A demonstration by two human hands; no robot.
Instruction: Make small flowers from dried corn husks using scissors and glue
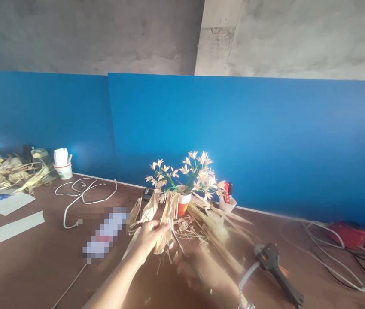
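Note:
My left hand (153, 237) pinches a dry corn husk (170, 208), holding it upright above the table. Motion smears my right hand (198, 264); from it a thin metal blade points up to the husk's lower edge, apparently a pair of scissors (178, 243). Just behind the husk stands an orange and white paper cup (184, 204) with green-stemmed flowers (203, 174) whose petals are pale and husk-like. Cut husk scraps (189, 229) lie around the cup's foot. More husk strips (213, 225) spread to its right.
A black glue gun (274, 268) lies at right, near a red object (348, 234) and tangled cables. At left are a white power strip (105, 236), partly blurred out, a white cord (82, 195), a paper cup (63, 171) and piled husks (18, 176). A blue partition (234, 128) runs behind the table.

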